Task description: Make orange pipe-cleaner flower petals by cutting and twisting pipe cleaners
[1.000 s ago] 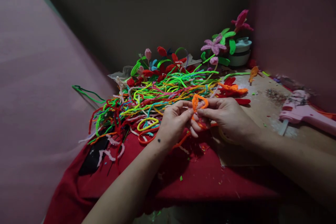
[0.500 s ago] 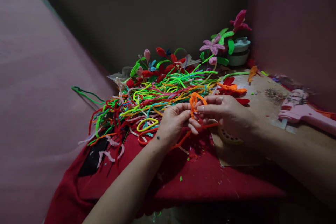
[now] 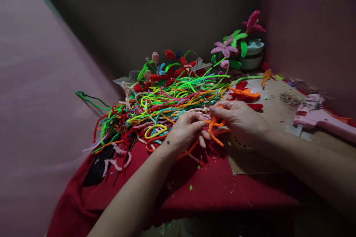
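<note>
Pinching the orange chenille piece [image 3: 213,130] from above, the right hand [image 3: 236,116] now holds it with loose ends hanging; half a second ago its loop stood upright between both hands; the left hand [image 3: 187,129] curls close beside it, its grip unclear; the turn suggests shaping continues, over the red cloth [image 3: 217,192].

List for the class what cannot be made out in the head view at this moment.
All in the head view:
Orange chenille stem: its pinched part is hidden by the right hand.
Left hand: contact with the stem is too small and dim to confirm.
Yellow holed object: partly covered by the right hand.
Pink glue gun: handle cut off by the right edge.
Dark scraps: too small to identify.
</note>
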The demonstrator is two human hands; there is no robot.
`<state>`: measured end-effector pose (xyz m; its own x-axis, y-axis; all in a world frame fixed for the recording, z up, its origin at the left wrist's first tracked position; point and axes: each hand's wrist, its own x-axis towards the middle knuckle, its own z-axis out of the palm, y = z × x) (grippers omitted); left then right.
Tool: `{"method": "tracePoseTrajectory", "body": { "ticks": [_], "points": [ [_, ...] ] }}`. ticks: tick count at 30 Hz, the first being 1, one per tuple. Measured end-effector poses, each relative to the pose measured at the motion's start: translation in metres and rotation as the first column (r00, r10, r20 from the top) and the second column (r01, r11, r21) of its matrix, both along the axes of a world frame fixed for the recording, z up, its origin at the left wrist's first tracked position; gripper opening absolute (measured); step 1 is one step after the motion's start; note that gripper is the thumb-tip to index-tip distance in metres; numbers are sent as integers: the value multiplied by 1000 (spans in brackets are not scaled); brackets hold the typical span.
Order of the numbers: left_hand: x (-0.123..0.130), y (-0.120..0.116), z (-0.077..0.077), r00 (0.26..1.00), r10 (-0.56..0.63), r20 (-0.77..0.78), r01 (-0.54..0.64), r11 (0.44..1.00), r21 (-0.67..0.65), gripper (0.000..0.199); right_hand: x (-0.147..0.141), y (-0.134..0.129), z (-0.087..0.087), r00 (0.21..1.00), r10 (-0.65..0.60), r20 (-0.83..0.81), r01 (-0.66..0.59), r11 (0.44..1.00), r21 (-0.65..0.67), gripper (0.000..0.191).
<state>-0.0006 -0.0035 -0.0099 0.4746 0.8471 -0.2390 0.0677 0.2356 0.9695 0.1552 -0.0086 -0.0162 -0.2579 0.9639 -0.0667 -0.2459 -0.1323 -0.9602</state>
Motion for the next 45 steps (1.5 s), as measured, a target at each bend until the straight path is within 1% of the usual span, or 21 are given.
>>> {"method": "tracePoseTrajectory", "body": {
  "ticks": [2, 5, 8, 11, 12, 14, 16, 17, 18, 20, 22, 23, 25, 27, 30, 34, 37, 39, 40, 42, 45],
  "points": [
    [-3, 3, -2, 999, -32, -26, 32, 999, -3, 13, 1, 2, -3, 999, 24, -41, -26, 998, -50, 25],
    [-5, 6, 1, 986, 16, -168, -5, 998, 66, 10, 1, 5, -6, 997, 35, -68, -40, 995, -86, 25],
    [-6, 6, 8, 933, 76, -351, -28, 990, 141, 6, 2, 6, -7, 998, 3, -68, -7, 999, -46, 23],
    [-9, 7, 14, 902, 62, -427, 15, 985, 174, 4, 2, 6, -6, 999, -23, -35, 23, 1000, 7, 21],
    [-9, 8, 15, 896, 91, -434, 2, 978, 210, 3, 2, 5, -5, 999, -32, -18, 32, 999, 16, 20],
    [-9, 7, 17, 889, 213, -406, -75, 941, 330, 2, 2, 4, -4, 998, -54, 14, 54, 998, 15, 19],
    [-7, 3, 18, 901, 308, -304, -163, 892, 422, 8, 2, 4, -3, 997, -68, 35, 69, 998, -4, 20],
    [-6, 1, 18, 918, 306, -251, -176, 884, 432, 11, 2, 3, -2, 997, -68, 39, 69, 998, -13, 21],
    [-4, -2, 18, 939, 270, -211, -162, 892, 422, 13, 2, 3, -2, 997, -66, 39, 67, 998, -18, 22],
    [1, -6, 17, 975, 160, -153, -90, 919, 385, 17, 2, 3, -2, 998, -57, 35, 57, 998, -16, 22],
    [5, -9, 15, 986, 77, -147, -22, 938, 345, 15, 1, 3, -3, 998, -53, 18, 54, 998, -12, 22],
    [6, -10, 14, 985, 63, -159, -7, 944, 331, 13, 1, 3, -4, 998, -56, 5, 56, 998, -17, 22],
    [7, -11, 13, 979, 85, -183, -22, 946, 322, 12, 0, 3, -4, 998, -50, -46, 49, 998, -32, 21],
    [6, -11, 13, 973, 139, -183, -70, 938, 340, 13, -1, 4, -5, 994, -24, -105, 19, 999, -41, 22],
    [4, -10, 14, 967, 186, -172, -113, 925, 363, 12, -1, 4, -6, 987, 9, -161, -10, 1000, -7, 22],
    [0, -6, 15, 963, 132, -234, -30, 917, 397, 8, 0, 4, -7, 990, -23, -138, 38, 994, 102, 26],
    [0, -4, 16, 958, 89, -271, 57, 872, 487, 11, 0, 3, -6, 992, -100, -76, 110, 983, 145, 25],
    [0, -5, 17, 956, 84, -283, 79, 852, 518, 12, -1, 1, -6, 989, -133, -56, 141, 978, 152, 26],
    [1, -6, 17, 955, 93, -283, 68, 855, 514, 12, -2, 1, -5, 990, -131, -59, 139, 979, 151, 27],
    [2, -8, 16, 957, 137, -256, 0, 882, 471, 12, -3, -1, -5, 991, -100, -89, 110, 987, 113, 28],
    [5, -11, 13, 962, 210, -174, -129, 912, 389, 14, -7, -4, -4, 989, -7, -149, 11, 1000, 25, 23]
  ]
}}
